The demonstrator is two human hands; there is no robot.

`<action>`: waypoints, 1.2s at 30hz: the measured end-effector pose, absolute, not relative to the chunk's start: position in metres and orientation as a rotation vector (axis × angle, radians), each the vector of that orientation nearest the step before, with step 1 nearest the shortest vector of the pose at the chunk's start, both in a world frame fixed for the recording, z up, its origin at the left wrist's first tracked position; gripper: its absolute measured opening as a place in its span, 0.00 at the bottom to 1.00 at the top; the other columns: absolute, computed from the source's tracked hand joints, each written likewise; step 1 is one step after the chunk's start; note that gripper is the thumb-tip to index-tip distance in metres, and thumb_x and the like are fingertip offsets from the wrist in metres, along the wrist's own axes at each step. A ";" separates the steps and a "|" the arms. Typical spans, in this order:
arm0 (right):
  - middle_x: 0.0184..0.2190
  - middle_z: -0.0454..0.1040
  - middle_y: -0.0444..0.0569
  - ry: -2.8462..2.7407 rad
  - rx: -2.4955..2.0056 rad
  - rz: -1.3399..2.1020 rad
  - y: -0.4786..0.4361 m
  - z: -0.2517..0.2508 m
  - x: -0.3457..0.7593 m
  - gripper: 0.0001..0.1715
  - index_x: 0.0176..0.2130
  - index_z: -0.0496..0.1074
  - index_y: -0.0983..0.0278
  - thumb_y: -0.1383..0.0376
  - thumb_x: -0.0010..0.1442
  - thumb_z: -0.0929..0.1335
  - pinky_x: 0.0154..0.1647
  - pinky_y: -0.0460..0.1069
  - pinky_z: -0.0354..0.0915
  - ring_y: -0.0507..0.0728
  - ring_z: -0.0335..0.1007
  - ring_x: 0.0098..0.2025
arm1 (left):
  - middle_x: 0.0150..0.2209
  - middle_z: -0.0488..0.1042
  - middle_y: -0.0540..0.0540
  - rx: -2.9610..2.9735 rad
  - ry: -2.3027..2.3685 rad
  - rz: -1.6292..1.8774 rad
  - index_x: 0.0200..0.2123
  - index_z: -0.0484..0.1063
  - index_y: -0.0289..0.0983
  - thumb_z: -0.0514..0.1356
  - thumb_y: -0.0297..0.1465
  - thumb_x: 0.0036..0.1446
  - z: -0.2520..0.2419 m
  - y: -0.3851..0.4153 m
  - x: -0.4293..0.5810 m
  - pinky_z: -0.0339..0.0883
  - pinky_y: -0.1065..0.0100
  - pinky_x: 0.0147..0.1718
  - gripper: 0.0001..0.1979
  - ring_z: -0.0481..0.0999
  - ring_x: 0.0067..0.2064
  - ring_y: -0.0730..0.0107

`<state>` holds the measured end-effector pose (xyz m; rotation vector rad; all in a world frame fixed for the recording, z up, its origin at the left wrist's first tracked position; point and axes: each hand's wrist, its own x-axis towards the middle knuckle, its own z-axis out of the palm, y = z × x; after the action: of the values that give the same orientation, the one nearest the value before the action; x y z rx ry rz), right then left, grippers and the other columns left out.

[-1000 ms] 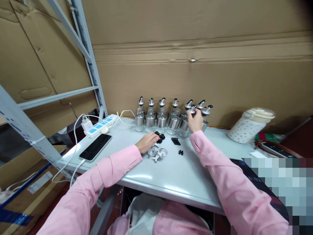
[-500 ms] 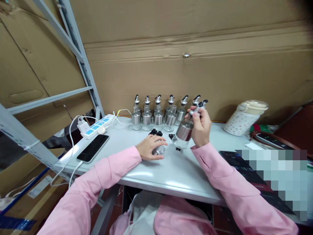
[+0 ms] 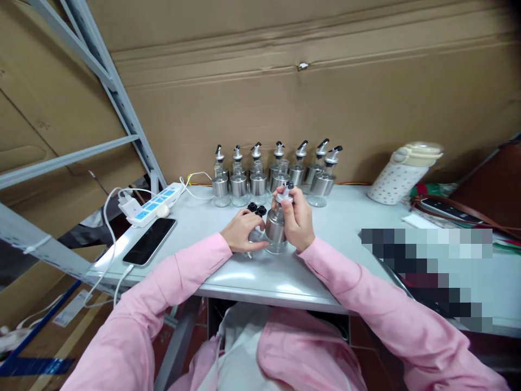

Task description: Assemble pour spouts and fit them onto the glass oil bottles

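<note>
My right hand (image 3: 299,220) grips the silver pour spout and neck of a glass oil dispenser bottle (image 3: 275,231) with a steel band. The bottle stands upright, its base at the grey table. My left hand (image 3: 243,232) is just left of it, fingers apart and curved toward the bottle's side; whether they touch it I cannot tell. Under that palm lie small clear pieces (image 3: 255,237), partly hidden. Black round stopper-like parts (image 3: 257,208) sit behind the left hand. Several like bottles stand in rows at the back, the front ones without spouts (image 3: 239,190), others with spouts (image 3: 323,184).
A cardboard wall (image 3: 252,98) closes off the back. On the left are a power strip (image 3: 157,205), a phone (image 3: 150,241) with its cable, and a metal rack post (image 3: 126,108). A dotted flask (image 3: 396,176) and a brown bag (image 3: 488,182) are at the right.
My right hand has brought the bottle left and down from a tilted position to upright beside my left hand. The left hand's fingers have curved inward. The view has shifted slightly.
</note>
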<state>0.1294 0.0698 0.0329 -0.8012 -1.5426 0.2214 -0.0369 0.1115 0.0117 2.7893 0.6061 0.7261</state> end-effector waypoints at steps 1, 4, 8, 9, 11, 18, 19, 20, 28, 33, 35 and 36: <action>0.32 0.69 0.47 -1.545 -0.816 0.204 0.070 0.032 0.129 0.17 0.43 0.60 0.62 0.53 0.65 0.55 0.35 0.53 0.65 0.54 0.68 0.30 | 0.36 0.74 0.44 2.754 0.654 0.774 0.35 0.66 0.36 0.60 0.48 0.47 0.012 0.110 -0.034 0.57 0.58 0.49 0.22 0.71 0.40 0.61; 0.30 0.70 0.47 -1.545 -0.853 0.151 0.069 0.030 0.128 0.17 0.44 0.61 0.62 0.54 0.65 0.55 0.37 0.54 0.65 0.55 0.68 0.30 | 0.42 0.73 0.41 2.631 0.769 0.868 0.44 0.64 0.34 0.64 0.53 0.39 0.012 0.106 -0.025 0.59 0.57 0.48 0.35 0.70 0.42 0.57; 0.33 0.71 0.50 -1.546 -0.851 0.108 0.068 0.030 0.123 0.18 0.44 0.61 0.62 0.53 0.65 0.55 0.39 0.56 0.65 0.58 0.70 0.37 | 0.43 0.73 0.40 2.633 0.751 0.774 0.48 0.64 0.33 0.65 0.51 0.40 0.011 0.102 -0.017 0.56 0.53 0.52 0.37 0.70 0.44 0.55; 0.34 0.71 0.51 -1.549 -0.847 0.101 0.067 0.030 0.122 0.19 0.45 0.61 0.62 0.52 0.65 0.55 0.40 0.56 0.65 0.58 0.70 0.38 | 0.43 0.73 0.41 2.640 0.740 0.746 0.48 0.65 0.34 0.65 0.50 0.41 0.011 0.102 -0.016 0.55 0.52 0.53 0.35 0.70 0.44 0.55; 0.33 0.71 0.50 -1.552 -0.842 0.093 0.065 0.032 0.120 0.19 0.45 0.61 0.62 0.52 0.65 0.55 0.40 0.56 0.65 0.59 0.70 0.40 | 0.44 0.73 0.41 2.643 0.716 0.725 0.48 0.65 0.34 0.66 0.48 0.41 0.011 0.103 -0.016 0.54 0.52 0.54 0.34 0.70 0.46 0.55; 0.32 0.71 0.49 -1.523 -0.863 0.099 0.064 0.034 0.120 0.22 0.45 0.62 0.62 0.50 0.64 0.55 0.39 0.55 0.66 0.58 0.70 0.37 | 0.39 0.75 0.43 2.635 0.703 0.705 0.48 0.66 0.34 0.66 0.48 0.40 0.013 0.105 -0.015 0.55 0.52 0.53 0.35 0.71 0.43 0.55; 0.31 0.71 0.48 -1.518 -0.867 0.103 0.064 0.035 0.120 0.22 0.45 0.63 0.62 0.50 0.64 0.55 0.38 0.55 0.66 0.57 0.70 0.35 | 0.38 0.75 0.43 2.636 0.712 0.696 0.47 0.67 0.34 0.66 0.49 0.40 0.013 0.105 -0.015 0.56 0.52 0.52 0.34 0.71 0.43 0.55; 0.30 0.71 0.48 -1.515 -0.870 0.108 0.064 0.035 0.121 0.22 0.45 0.63 0.62 0.50 0.64 0.55 0.37 0.55 0.65 0.57 0.69 0.34 | 0.37 0.75 0.44 2.636 0.717 0.685 0.46 0.67 0.34 0.66 0.49 0.40 0.013 0.105 -0.014 0.57 0.53 0.51 0.34 0.71 0.43 0.55; 0.25 0.72 0.45 -1.475 -0.878 0.243 0.061 0.040 0.121 0.23 0.44 0.66 0.63 0.49 0.63 0.57 0.34 0.53 0.65 0.55 0.69 0.27 | 0.34 0.75 0.45 2.593 0.728 0.619 0.43 0.68 0.34 0.66 0.49 0.40 0.018 0.101 -0.013 0.60 0.56 0.47 0.31 0.73 0.41 0.55; 0.25 0.72 0.45 -1.432 -0.888 0.307 0.060 0.044 0.120 0.25 0.43 0.67 0.62 0.47 0.61 0.58 0.31 0.52 0.66 0.55 0.69 0.27 | 0.38 0.75 0.43 2.601 0.733 0.608 0.44 0.67 0.34 0.66 0.49 0.40 0.018 0.100 -0.013 0.62 0.56 0.45 0.32 0.73 0.40 0.56; 0.22 0.70 0.43 -1.419 -0.873 0.349 0.059 0.046 0.120 0.24 0.43 0.67 0.62 0.47 0.61 0.58 0.29 0.51 0.66 0.55 0.69 0.25 | 0.39 0.74 0.42 2.609 0.734 0.607 0.43 0.67 0.34 0.66 0.50 0.40 0.017 0.101 -0.014 0.63 0.57 0.44 0.32 0.72 0.39 0.56; 0.21 0.69 0.42 -1.411 -0.864 0.374 0.059 0.046 0.120 0.24 0.42 0.67 0.62 0.47 0.61 0.59 0.27 0.51 0.65 0.54 0.68 0.23 | 0.39 0.74 0.42 2.612 0.741 0.608 0.42 0.67 0.34 0.66 0.50 0.40 0.017 0.101 -0.014 0.63 0.57 0.43 0.32 0.72 0.39 0.56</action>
<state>0.1198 0.0591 0.0462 -0.8642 -1.4112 0.3741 -0.0140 0.1007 0.0166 2.6115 0.7408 0.6080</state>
